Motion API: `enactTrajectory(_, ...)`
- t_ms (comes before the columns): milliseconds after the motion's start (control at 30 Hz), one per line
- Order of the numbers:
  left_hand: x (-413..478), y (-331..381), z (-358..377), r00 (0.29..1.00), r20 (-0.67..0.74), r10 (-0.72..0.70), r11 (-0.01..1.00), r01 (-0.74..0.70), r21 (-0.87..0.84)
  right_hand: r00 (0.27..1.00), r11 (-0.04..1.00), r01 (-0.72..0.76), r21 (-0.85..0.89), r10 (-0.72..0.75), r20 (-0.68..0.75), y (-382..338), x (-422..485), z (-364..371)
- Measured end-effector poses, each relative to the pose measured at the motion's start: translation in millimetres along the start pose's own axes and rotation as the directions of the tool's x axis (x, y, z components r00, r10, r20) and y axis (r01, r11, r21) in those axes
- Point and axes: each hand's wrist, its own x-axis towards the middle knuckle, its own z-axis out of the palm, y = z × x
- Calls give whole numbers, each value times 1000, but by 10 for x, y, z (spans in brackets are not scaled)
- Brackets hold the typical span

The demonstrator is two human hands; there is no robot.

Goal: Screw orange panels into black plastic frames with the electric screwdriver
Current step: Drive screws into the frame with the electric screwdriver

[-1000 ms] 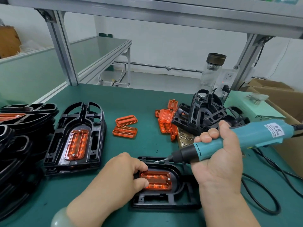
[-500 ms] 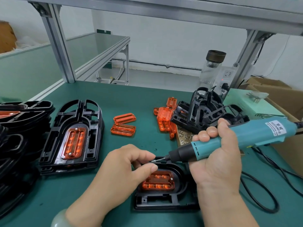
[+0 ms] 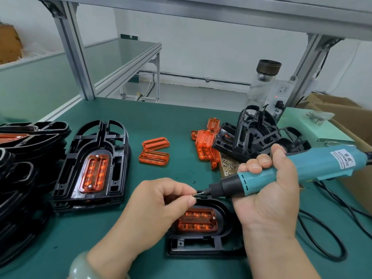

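Left hand [image 3: 161, 200] pinches a screw [image 3: 192, 195] at the bit; right hand [image 3: 267, 190] grips the screwdriver [image 3: 291, 172].

Two hands [image 3: 159, 206] [image 3: 267, 198], one screwdriver [image 3: 314, 166], one bottle [image 3: 261, 85]

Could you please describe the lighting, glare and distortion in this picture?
Head view: soft even light, faint shadows under the left hand pinching a small screw and the right hand gripping the teal electric screwdriver; head view: wide lens slants the grey aluminium post; head view: pale sheen on the glossy black plastic frame.
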Motion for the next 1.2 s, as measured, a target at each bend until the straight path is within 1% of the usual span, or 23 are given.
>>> enactTrajectory(67,4,-36,-70,999,38,-5,1000,4,24,1000,1000,2,-17,-2,-17,-13,22,-13)
enactTrajectory(133,6,-104,-160,995,91,-34,989,20,150,1000,999,1,-44,-2,-30,-20,47,-27)
enactTrajectory(233,-10,-184,-220,972,205,-113,935,35,353,1000,996,-9,-83,7,-24,-8,63,-33)
enactTrajectory(333,-3,-214,-176,959,248,-138,892,12,452,1000,991,-4,-135,5,11,35,47,-46)
enactTrajectory(500,-1,-208,-157,963,234,-132,906,21,422,995,973,32,-227,-10,96,79,-2,-28)
enactTrajectory(800,-25,-181,-99,967,212,-143,892,33,451,984,948,48,-316,8,175,128,-69,-3)
enactTrajectory(1200,-19,-193,-95,967,215,-138,888,25,460,979,941,56,-335,15,204,141,-67,-3)
